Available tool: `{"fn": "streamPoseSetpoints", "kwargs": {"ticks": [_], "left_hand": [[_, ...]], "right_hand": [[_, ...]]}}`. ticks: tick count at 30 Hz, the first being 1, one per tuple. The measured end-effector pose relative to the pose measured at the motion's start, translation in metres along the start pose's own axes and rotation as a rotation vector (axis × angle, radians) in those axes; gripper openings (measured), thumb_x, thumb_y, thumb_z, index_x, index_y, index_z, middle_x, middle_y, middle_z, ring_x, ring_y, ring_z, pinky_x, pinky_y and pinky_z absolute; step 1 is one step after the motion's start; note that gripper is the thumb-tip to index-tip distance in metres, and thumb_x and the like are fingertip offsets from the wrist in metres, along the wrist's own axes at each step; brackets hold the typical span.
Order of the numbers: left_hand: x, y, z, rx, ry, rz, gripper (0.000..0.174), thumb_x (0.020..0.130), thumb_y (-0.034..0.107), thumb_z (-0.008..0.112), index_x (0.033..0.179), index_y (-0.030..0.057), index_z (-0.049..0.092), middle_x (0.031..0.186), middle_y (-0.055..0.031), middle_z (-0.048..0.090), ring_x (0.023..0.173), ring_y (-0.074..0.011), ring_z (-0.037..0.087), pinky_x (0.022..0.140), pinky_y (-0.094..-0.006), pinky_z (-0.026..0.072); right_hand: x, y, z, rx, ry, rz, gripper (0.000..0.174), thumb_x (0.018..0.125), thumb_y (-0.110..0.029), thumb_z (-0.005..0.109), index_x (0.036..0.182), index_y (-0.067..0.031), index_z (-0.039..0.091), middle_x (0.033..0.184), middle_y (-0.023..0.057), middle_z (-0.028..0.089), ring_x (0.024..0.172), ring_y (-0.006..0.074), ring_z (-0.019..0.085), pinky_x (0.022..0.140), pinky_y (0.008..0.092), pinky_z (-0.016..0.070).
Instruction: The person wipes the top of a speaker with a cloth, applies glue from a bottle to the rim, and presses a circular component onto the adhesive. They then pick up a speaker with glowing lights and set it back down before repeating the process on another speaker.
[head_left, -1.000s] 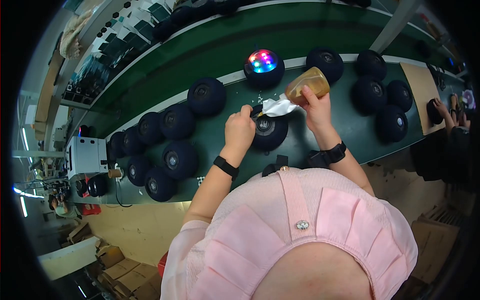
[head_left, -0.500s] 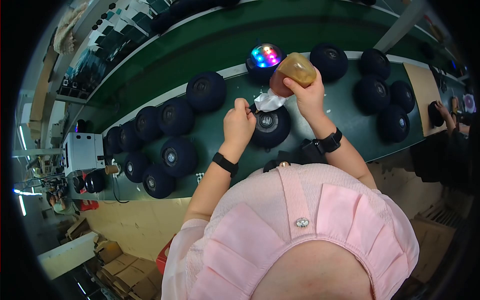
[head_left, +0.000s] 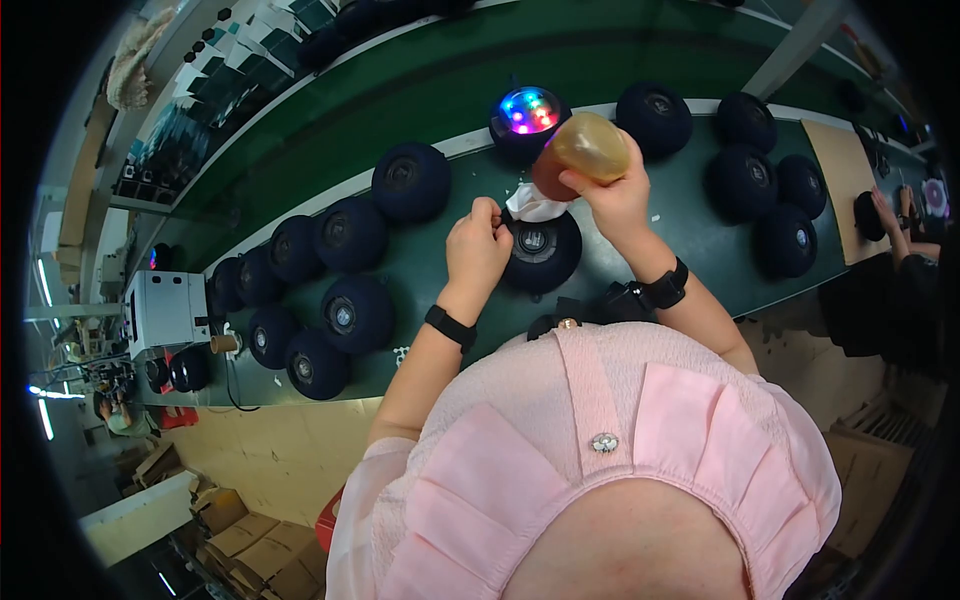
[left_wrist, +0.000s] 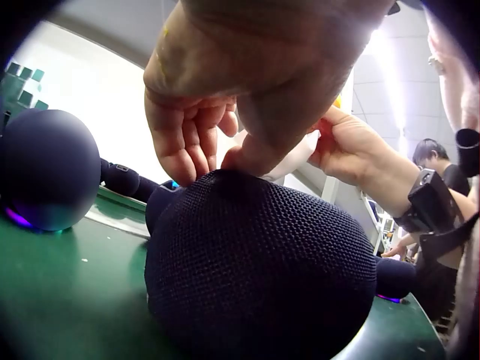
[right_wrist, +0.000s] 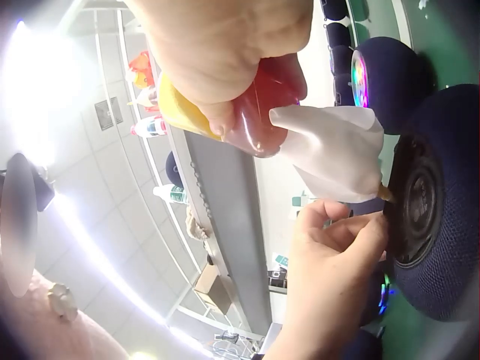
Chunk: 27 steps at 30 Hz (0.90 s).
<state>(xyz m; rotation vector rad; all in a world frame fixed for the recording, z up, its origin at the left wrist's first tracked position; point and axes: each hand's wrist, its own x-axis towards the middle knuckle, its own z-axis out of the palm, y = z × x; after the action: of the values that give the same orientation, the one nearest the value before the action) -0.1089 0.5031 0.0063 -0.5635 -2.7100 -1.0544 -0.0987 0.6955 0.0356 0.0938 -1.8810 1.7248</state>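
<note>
My left hand [head_left: 478, 250] pinches the edge of the dark mesh cover on a round speaker [head_left: 548, 268], which lies on the green bench. Close up in the left wrist view, thumb and fingertips meet at the top of the mesh speaker [left_wrist: 262, 262]. My right hand [head_left: 620, 200] grips a squeeze bottle [head_left: 592, 145], yellowish and reddish, tilted nozzle-down above the speaker. Around the bottle's neck is a white wrap [right_wrist: 334, 154]. Its narrow nozzle tip [right_wrist: 385, 193] points at the cover's inner edge, right beside the left fingertips.
A speaker with a glowing multicoloured face [head_left: 528, 112] stands just behind. Several dark speakers [head_left: 345, 315] line the left of the bench [head_left: 440, 345], and more speakers [head_left: 740, 185] sit at the right. A white machine [head_left: 168, 310] is far left. Another person's hands [head_left: 890, 215] work at far right.
The right hand has raised the bottle's body and tipped it more steeply, bringing it left over the speaker. The left hand keeps its pinch on the cover edge, nearly in place.
</note>
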Motion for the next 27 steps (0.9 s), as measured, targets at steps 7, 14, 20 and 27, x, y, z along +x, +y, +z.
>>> {"fn": "streamPoseSetpoints", "kwargs": {"ticks": [7, 14, 20, 27], "left_hand": [[-0.005, 0.013, -0.013, -0.046, -0.11, -0.119, 0.017, 0.07, 0.008, 0.064, 0.085, 0.0059, 0.056, 0.072, -0.0088, 0.06, 0.066, -0.0264, 0.059, 0.063, -0.0371, 0.0474], [-0.01, 0.02, -0.021, 0.009, -0.123, -0.002, 0.018, 0.07, 0.015, 0.069, 0.081, 0.0043, 0.061, 0.076, -0.0098, 0.062, 0.074, -0.026, 0.059, 0.066, -0.0357, 0.0471], [0.007, 0.027, -0.004, -0.077, -0.253, 0.276, 0.015, 0.07, 0.01, 0.066, 0.084, 0.0045, 0.062, 0.076, -0.01, 0.063, 0.073, -0.0275, 0.059, 0.066, -0.0374, 0.0474], [0.014, 0.024, 0.003, 0.008, -0.342, 0.332, 0.019, 0.07, 0.008, 0.063, 0.089, 0.0065, 0.061, 0.075, -0.011, 0.065, 0.072, -0.0293, 0.062, 0.067, -0.0384, 0.0497]], "right_hand": [[0.002, 0.009, -0.036, 0.58, 0.314, 0.54, 0.042, 0.084, -0.016, 0.064, 0.12, -0.0031, 0.045, 0.114, 0.0101, 0.055, 0.107, 0.0226, 0.054, 0.092, 0.0382, 0.044], [-0.012, 0.021, -0.064, 0.884, 0.454, 0.839, 0.048, 0.086, -0.026, 0.062, 0.123, -0.0046, 0.04, 0.118, 0.0128, 0.05, 0.11, 0.0253, 0.051, 0.091, 0.0436, 0.0448], [-0.021, 0.013, -0.074, 0.644, 0.402, 0.708, 0.044, 0.086, -0.023, 0.063, 0.12, -0.0047, 0.041, 0.109, 0.0115, 0.055, 0.099, 0.0245, 0.058, 0.082, 0.0424, 0.0499], [-0.026, 0.0, -0.074, 0.499, 0.32, 0.583, 0.039, 0.085, -0.018, 0.062, 0.116, -0.0033, 0.044, 0.105, 0.0107, 0.057, 0.092, 0.0223, 0.061, 0.077, 0.038, 0.0534]]}}
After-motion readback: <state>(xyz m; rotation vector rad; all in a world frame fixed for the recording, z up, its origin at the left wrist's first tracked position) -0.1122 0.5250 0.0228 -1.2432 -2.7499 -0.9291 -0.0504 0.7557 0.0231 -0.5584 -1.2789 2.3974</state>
